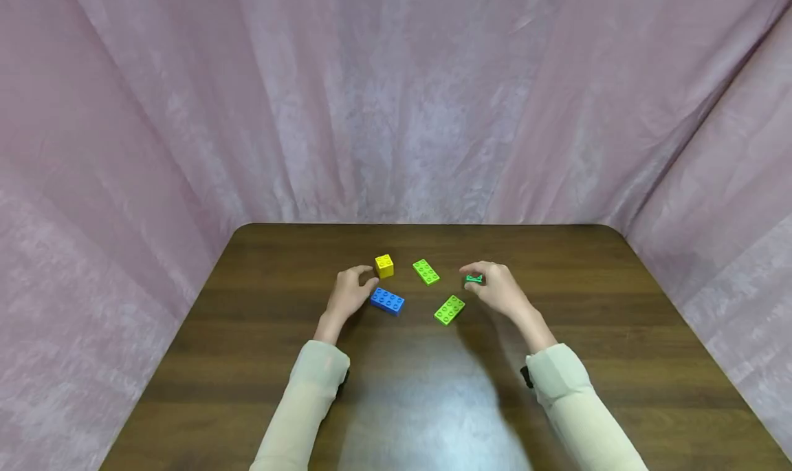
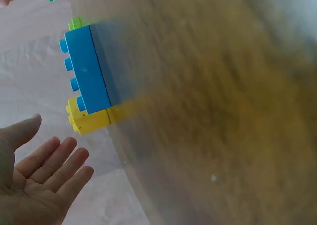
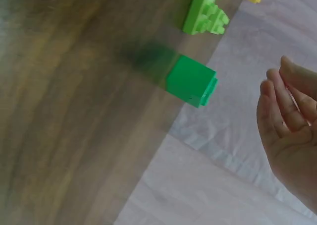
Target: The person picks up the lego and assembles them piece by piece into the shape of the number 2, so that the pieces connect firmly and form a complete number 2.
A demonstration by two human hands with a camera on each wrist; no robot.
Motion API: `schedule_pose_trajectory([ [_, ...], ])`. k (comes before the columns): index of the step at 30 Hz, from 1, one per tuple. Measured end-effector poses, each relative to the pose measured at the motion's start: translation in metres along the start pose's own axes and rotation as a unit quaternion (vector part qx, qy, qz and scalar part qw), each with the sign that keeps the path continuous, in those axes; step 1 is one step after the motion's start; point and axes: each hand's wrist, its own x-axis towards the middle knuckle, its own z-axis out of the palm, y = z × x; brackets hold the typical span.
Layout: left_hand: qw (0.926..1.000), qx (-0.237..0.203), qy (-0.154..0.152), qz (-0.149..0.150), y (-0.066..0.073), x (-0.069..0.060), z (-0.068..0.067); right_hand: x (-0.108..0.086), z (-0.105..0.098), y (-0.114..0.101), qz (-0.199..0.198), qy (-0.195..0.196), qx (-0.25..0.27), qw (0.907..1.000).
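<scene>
Beside a blue brick (image 1: 387, 301) and a square yellow brick (image 1: 384, 267) hovers my left hand (image 1: 349, 293). Its fingers (image 2: 74, 158) are spread loosely and hold nothing; the left wrist view shows a gap between them and both bricks. My right hand (image 1: 500, 291) is above a small green brick (image 1: 474, 278), partly hiding it in the head view. In the right wrist view this green brick (image 3: 190, 81) stands on the table, apart from the right hand (image 3: 292, 121), whose fingers are gently bent around nothing.
Two flat lime bricks lie between the hands, one farther back (image 1: 426, 272) and one nearer (image 1: 449, 310). The brown wooden table (image 1: 247, 388) has rounded back corners, and pink curtains (image 1: 396, 100) hang behind it and at both sides.
</scene>
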Motion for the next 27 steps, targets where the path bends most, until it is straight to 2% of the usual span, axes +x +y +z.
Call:
schedule_pose_trajectory([
  [3,1.0000,0.005,-0.004,-0.004,-0.003,0.002,0.001,-0.004,0.004,0.008,-0.007,-0.025,0.031,0.9992],
  [6,0.9998,0.017,-0.009,-0.010,-0.005,0.007,0.002,-0.007,0.006,0.013,0.006,-0.065,0.047,0.9968],
  [10,0.9992,0.026,-0.022,-0.023,-0.006,0.017,0.000,-0.006,0.009,0.018,0.016,-0.124,0.031,0.9917],
  [13,0.9987,0.028,-0.031,-0.028,-0.005,0.023,0.001,-0.006,0.013,0.022,0.006,-0.152,0.015,0.9882],
  [18,0.9976,0.026,-0.051,-0.040,-0.004,0.033,0.002,-0.004,0.020,0.028,-0.004,-0.179,0.008,0.9838],
  [20,0.9970,0.027,-0.055,-0.048,-0.003,0.037,0.002,-0.003,0.021,0.029,0.006,-0.189,0.003,0.9820],
  [22,0.9964,0.041,-0.055,-0.050,-0.002,0.041,0.001,-0.002,0.022,0.030,0.022,-0.197,0.000,0.9802],
  [27,0.9902,0.088,-0.092,-0.058,0.001,0.045,-0.002,0.001,0.025,0.029,0.043,-0.212,-0.003,0.9764],
])
